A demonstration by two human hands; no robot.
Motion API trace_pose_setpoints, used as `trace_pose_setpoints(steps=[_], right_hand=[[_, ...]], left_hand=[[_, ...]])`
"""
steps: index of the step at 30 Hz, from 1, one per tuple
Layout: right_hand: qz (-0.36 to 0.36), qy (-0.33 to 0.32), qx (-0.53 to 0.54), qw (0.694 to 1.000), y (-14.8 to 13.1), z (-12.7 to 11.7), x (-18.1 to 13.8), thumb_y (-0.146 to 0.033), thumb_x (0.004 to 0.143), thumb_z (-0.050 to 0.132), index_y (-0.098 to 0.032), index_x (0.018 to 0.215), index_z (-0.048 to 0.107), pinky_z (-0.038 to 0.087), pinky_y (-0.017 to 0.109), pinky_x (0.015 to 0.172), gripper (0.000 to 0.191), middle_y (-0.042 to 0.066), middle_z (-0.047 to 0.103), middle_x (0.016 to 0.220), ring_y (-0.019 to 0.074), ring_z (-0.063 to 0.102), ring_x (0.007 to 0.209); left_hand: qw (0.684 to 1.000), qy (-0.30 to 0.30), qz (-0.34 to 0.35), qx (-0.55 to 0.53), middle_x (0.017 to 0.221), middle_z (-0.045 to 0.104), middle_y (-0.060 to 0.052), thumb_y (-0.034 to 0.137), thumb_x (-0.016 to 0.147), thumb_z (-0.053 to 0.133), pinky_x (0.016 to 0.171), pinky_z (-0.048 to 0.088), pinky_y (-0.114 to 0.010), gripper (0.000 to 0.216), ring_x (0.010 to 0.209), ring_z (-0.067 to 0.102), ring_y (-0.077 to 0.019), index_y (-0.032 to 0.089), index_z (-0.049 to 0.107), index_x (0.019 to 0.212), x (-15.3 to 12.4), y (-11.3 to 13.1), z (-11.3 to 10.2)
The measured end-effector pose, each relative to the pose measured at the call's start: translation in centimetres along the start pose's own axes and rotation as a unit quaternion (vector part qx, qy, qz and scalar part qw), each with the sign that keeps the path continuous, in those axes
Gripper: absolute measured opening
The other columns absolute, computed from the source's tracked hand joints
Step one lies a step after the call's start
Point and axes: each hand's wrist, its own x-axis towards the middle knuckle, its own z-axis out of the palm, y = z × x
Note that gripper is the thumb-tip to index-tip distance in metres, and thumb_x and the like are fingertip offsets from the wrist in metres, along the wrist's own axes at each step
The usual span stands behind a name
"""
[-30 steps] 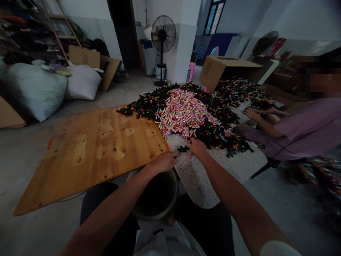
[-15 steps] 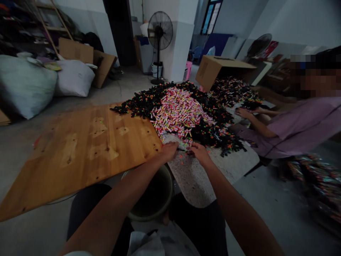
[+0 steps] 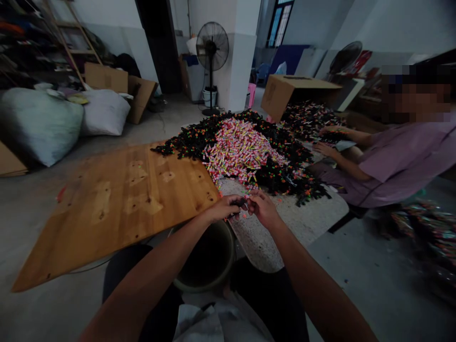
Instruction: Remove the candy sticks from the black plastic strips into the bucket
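Note:
My left hand (image 3: pixel 223 208) and my right hand (image 3: pixel 262 207) meet over the near edge of a speckled stone slab (image 3: pixel 306 223). Both pinch a small dark piece (image 3: pixel 241 203) between their fingertips. Just beyond them lies a big heap of pink wrapped pieces (image 3: pixel 241 149) ringed by black pieces with orange and green tips (image 3: pixel 285 173). A dark round bucket (image 3: pixel 208 259) stands below my hands, between my knees.
A wooden board (image 3: pixel 117 204) lies at the left. A person in a purple shirt (image 3: pixel 402 161) sits at the right, hands (image 3: pixel 322 148) in the pile. Cardboard box (image 3: pixel 292 92), standing fan (image 3: pixel 213 47) and stuffed sacks (image 3: pixel 42 121) stand behind.
My hands have drawn back from the heap's edge and come together, now pinching a small dark piece above the bucket's rim.

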Motion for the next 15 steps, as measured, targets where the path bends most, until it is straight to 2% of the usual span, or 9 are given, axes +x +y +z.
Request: trace_pose_setpoints(steps=[5,10,15], right_hand=[[-0.003,-0.016,-0.009,1.0,0.2,0.0,-0.4,-0.035,0.064,0.081,-0.02,0.088,0.063,0.04,0.023,0.038,0.033,-0.007,0.059,0.056,0.0094,0.047,0.041],[-0.004,-0.018,0.004,1.0,0.4,0.1,-0.6,-0.038,0.068,0.078,-0.02,0.084,0.066,0.038,0.023,0.038,0.027,-0.006,0.058,0.054,0.0093,0.047,0.04],[-0.023,-0.016,-0.014,1.0,0.8,0.0,-0.7,-0.038,0.069,0.078,-0.019,0.082,0.067,0.04,0.023,0.039,0.025,-0.005,0.059,0.054,0.0097,0.049,0.042]], left_hand=[[0.998,-0.005,-0.003,0.062,0.091,0.068,-0.004,0.051,0.091,0.06,0.054,0.044,-0.017,0.043,0.061,0.056,-0.0073,0.014,0.067,0.11,-0.5,0.6,0.1],[0.995,-0.008,-0.007,0.1,0.076,0.063,0.0,0.049,0.095,0.054,0.047,0.04,-0.017,0.038,0.051,0.051,-0.0064,0.013,0.065,0.103,-1.0,1.9,0.5],[0.99,-0.014,-0.003,0.138,0.078,0.064,-0.001,0.044,0.095,0.053,0.046,0.041,-0.017,0.035,0.05,0.052,-0.0065,0.012,0.067,0.101,-1.2,2.4,0.5]])
